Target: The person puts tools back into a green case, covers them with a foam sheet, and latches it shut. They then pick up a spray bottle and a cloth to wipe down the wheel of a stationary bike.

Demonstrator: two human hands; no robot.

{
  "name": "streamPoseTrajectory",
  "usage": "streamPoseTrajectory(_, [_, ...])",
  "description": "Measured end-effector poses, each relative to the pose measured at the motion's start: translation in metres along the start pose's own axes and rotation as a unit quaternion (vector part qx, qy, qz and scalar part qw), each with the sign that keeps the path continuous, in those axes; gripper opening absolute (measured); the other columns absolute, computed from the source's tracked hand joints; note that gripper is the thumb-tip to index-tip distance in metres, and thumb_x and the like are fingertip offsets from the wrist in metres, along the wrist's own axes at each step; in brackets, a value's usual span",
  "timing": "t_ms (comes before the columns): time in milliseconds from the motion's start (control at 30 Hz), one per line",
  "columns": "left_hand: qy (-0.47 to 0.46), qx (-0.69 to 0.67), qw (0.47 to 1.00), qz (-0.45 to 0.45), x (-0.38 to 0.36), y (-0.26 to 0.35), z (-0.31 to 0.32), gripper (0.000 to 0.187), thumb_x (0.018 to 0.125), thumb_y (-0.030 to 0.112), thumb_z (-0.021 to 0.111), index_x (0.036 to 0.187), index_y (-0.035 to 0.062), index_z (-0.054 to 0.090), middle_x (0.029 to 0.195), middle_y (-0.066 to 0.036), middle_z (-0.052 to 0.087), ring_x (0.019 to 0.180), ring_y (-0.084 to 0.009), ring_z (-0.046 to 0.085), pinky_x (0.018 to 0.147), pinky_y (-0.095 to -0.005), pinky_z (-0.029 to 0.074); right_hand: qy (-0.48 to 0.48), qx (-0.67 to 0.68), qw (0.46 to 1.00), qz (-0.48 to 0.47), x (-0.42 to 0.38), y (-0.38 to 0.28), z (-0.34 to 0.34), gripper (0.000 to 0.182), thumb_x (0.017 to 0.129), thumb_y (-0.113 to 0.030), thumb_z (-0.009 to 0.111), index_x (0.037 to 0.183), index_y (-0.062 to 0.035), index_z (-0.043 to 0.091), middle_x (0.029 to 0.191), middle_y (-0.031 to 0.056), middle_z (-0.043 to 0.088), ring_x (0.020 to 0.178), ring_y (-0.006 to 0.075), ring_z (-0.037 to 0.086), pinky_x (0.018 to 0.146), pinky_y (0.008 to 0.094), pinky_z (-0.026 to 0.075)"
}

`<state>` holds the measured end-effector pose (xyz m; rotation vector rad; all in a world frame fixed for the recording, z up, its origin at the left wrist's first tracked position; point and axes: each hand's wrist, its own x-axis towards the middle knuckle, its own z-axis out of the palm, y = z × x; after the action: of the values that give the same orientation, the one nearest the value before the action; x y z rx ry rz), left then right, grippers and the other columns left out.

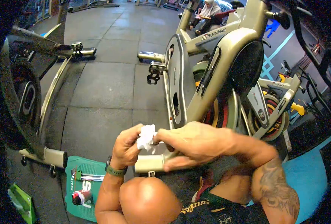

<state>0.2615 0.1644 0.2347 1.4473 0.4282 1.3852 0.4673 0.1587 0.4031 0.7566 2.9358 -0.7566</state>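
A crumpled white cloth or tissue [147, 138] is bunched between my hands, in front of the exercise bike's base. My left hand [126, 146], with a dark watch on the wrist, has its fingers closed round the left side of the cloth. From the right, my right hand [195, 140] reaches across and touches the cloth's right side with its index finger. That hand is slightly smeared by motion, and whether its fingers pinch the cloth is unclear. My bent knee [148, 199] shows below.
An exercise bike [225, 48] rises just ahead, with another [31, 89] at left. On the floor lie a green case [75, 212] holding tools and a red-and-black item [79, 198], and a green packet [22, 203]. A person [208, 11] sits at the back.
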Motion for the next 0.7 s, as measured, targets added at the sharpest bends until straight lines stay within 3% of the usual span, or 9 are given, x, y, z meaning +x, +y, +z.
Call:
streamPoseTrajectory(100, [0.025,-0.037,0.999,-0.019,0.014,-0.005,0.007,0.004,0.098,0.005,0.061,0.098,0.0025,0.064,0.090,-0.005,0.069,0.087,-0.0106,0.062,0.082,-0.0291,0.051,-0.140,0.021,0.989,-0.041,-0.030,0.002,-0.023,0.059,0.095,-0.047,0.067,0.123,0.0017,0.048,0.098,0.0243,0.062,0.087,0.0466,0.065,0.071,0.0522,0.055])
streamPoseTrajectory(233, [-0.047,0.319,0.939,0.118,0.058,0.008,0.014,0.017,0.086,0.002,0.072,0.097,0.0024,0.059,0.096,-0.012,0.065,0.092,-0.0289,0.062,0.085,-0.0372,0.050,-0.261,0.044,0.963,-0.051,-0.081,0.006,-0.059,0.052,0.095,-0.047,0.066,0.109,0.0010,0.053,0.095,0.0235,0.062,0.084,0.0473,0.065,0.070,0.0529,0.055])
streamPoseTrajectory(333, [-0.075,0.406,0.911,0.030,0.085,0.013,0.021,0.021,0.086,0.007,0.076,0.098,0.0048,0.058,0.088,-0.016,0.062,0.077,-0.0335,0.061,0.067,-0.0407,0.049,-0.224,0.109,0.966,-0.074,-0.125,0.018,-0.108,0.054,0.089,-0.043,0.077,0.116,0.0017,0.063,0.097,0.0156,0.065,0.085,0.0356,0.069,0.064,0.0402,0.058])
streamPoseTrajectory(367, [-0.070,0.439,0.896,0.012,0.096,0.015,0.025,0.022,0.087,0.008,0.076,0.099,0.0048,0.058,0.085,-0.014,0.065,0.075,-0.0284,0.063,0.068,-0.0373,0.051,-0.162,0.132,0.972,-0.106,-0.146,0.032,-0.115,0.055,0.084,-0.045,0.082,0.115,-0.0009,0.069,0.095,0.0120,0.069,0.076,0.0276,0.070,0.059,0.0347,0.056])
streamPoseTrajectory(467, [-0.081,0.466,0.878,-0.074,0.137,0.017,0.050,0.020,0.092,0.008,0.073,0.110,0.0051,0.066,0.086,-0.014,0.071,0.076,-0.0212,0.069,0.069,-0.0330,0.053,-0.138,0.259,0.938,-0.182,-0.197,0.083,-0.130,0.063,0.079,-0.043,0.089,0.121,0.0002,0.070,0.097,0.0119,0.071,0.069,0.0220,0.070,0.055,0.0283,0.055])
streamPoseTrajectory(533, [-0.126,0.493,0.858,0.076,0.161,-0.017,0.048,0.016,0.092,0.007,0.072,0.107,0.0048,0.071,0.090,-0.017,0.073,0.081,-0.0221,0.071,0.072,-0.0338,0.055,-0.128,0.331,0.914,-0.197,-0.227,0.120,-0.128,0.071,0.076,-0.041,0.092,0.125,0.0023,0.067,0.099,0.0137,0.072,0.068,0.0213,0.071,0.055,0.0263,0.055])
streamPoseTrajectory(600, [-0.205,0.400,0.893,-0.009,0.177,-0.050,0.050,0.010,0.093,0.012,0.068,0.098,0.0078,0.074,0.093,-0.016,0.070,0.086,-0.0354,0.069,0.076,-0.0416,0.055,-0.076,0.356,0.912,-0.190,-0.253,0.149,-0.116,0.075,0.073,-0.044,0.093,0.123,0.0046,0.066,0.098,0.0159,0.072,0.069,0.0228,0.071,0.058,0.0276,0.056])
streamPoseTrajectory(633, [-0.250,0.457,0.853,0.023,0.177,-0.046,0.065,0.014,0.092,0.010,0.066,0.102,0.0100,0.075,0.103,-0.017,0.070,0.091,-0.0371,0.069,0.079,-0.0430,0.056,-0.025,0.348,0.921,-0.176,-0.265,0.159,-0.108,0.074,0.073,-0.048,0.092,0.118,0.0051,0.067,0.096,0.0161,0.072,0.068,0.0233,0.071,0.058,0.0287,0.056])
streamPoseTrajectory(700, [-0.201,0.493,0.845,0.055,0.176,-0.059,0.077,0.015,0.090,0.015,0.070,0.103,0.0106,0.076,0.107,-0.018,0.070,0.094,-0.0385,0.069,0.081,-0.0448,0.056,0.063,0.334,0.931,-0.132,-0.288,0.176,-0.093,0.077,0.071,-0.058,0.089,0.109,0.0061,0.071,0.091,0.0168,0.073,0.068,0.0247,0.071,0.058,0.0311,0.057])
